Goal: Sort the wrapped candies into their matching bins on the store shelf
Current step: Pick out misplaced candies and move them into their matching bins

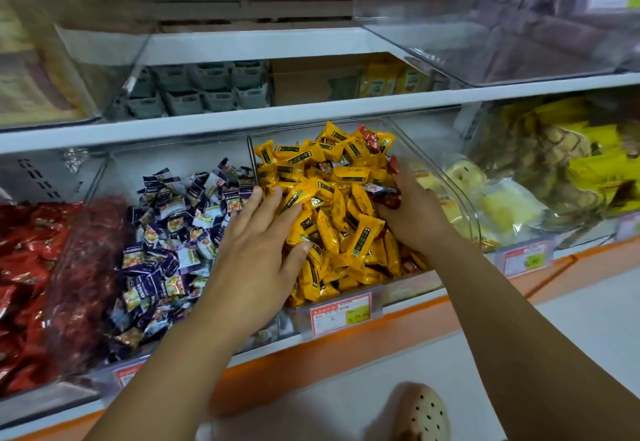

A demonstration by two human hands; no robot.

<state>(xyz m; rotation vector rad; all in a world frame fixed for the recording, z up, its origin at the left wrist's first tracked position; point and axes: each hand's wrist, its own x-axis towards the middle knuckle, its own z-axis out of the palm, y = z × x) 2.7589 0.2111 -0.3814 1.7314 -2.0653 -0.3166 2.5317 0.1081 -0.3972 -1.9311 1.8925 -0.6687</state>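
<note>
Yellow wrapped candies [341, 198] fill a clear bin [446, 191] in the middle of the low shelf, with a few red candies [372, 140] mixed in at the back. My left hand [258, 253] lies flat with straight fingers on the yellow pile, over the divider to the purple bin. My right hand [412, 212] reaches into the bin's right side and grips red wrapped candies [389, 198] in curled fingers. Purple-and-white candies [173, 232] fill the bin to the left. Red candies [31, 267] fill the far-left bin.
A bin of pale bagged pastries [498, 205] and yellow packs [588, 163] stands to the right. Price tags [341, 314] hang on the orange shelf edge. Upper shelves carry clear bins [485, 24]. A foot in a cream clog [424, 413] stands on the floor below.
</note>
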